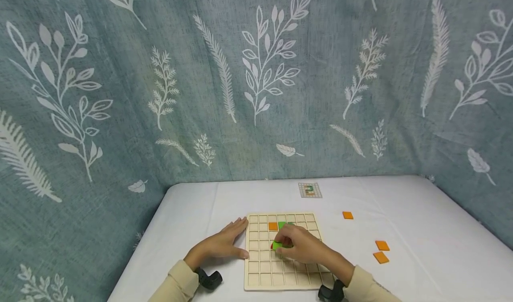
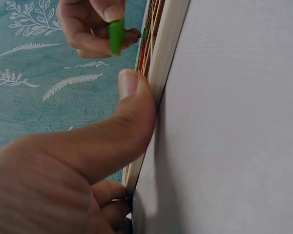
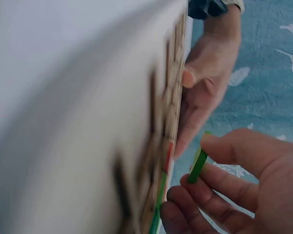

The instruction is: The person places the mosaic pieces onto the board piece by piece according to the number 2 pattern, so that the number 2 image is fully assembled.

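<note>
A light wooden grid board [image 1: 264, 280] lies on the white table in the head view. My left hand [image 1: 222, 244] rests at its left edge, thumb and fingers spread, the thumb [image 2: 136, 105] touching the side. Between thumb and fingers, my right hand [image 1: 301, 245] pinches a light green square tile [image 3: 198, 165] on edge, above the middle of the grid. An orange tile [image 1: 273, 226] and a green tile [image 1: 282, 225] sit in upper cells. A red tile [image 3: 169, 155] shows in the board in the right wrist view; the right hand partly hides other tiles.
Three loose orange tiles lie right of the board: one farther back [image 1: 348, 215], and a pair, an upper tile [image 1: 382, 246] and a lower tile [image 1: 381, 257]. A small card with a coloured grid pattern [image 1: 310, 190] lies behind the board. A leaf-patterned curtain [image 1: 248, 150] hangs behind the table.
</note>
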The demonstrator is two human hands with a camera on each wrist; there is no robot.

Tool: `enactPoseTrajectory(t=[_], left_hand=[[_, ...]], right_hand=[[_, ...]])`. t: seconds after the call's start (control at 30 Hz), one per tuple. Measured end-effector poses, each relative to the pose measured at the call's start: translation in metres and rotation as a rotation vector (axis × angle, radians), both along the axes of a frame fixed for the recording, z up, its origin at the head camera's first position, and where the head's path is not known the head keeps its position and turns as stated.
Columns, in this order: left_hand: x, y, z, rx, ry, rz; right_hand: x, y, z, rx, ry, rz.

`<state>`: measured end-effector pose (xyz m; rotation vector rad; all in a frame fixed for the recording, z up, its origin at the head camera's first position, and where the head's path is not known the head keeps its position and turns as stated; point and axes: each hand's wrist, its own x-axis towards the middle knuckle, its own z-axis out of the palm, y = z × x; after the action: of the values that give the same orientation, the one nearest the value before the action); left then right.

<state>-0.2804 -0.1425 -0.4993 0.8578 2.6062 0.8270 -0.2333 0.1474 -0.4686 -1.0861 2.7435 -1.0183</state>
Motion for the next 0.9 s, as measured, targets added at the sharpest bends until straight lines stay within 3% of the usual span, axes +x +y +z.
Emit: enactPoseTrajectory(t=[0.4,0.9], left_hand=[[-0.0001,-0.0043,-0.0005,0.003,0.011,-0.028],[-0.0007,0.0011,0.0028,-0.010,0.009,-0.013]], right_hand=[[0.0041,-0.0064,-0.0029,0.072,0.012,-0.029],[0.0047,-0.0027,-0.0040,0.096,0.035,0.017]])
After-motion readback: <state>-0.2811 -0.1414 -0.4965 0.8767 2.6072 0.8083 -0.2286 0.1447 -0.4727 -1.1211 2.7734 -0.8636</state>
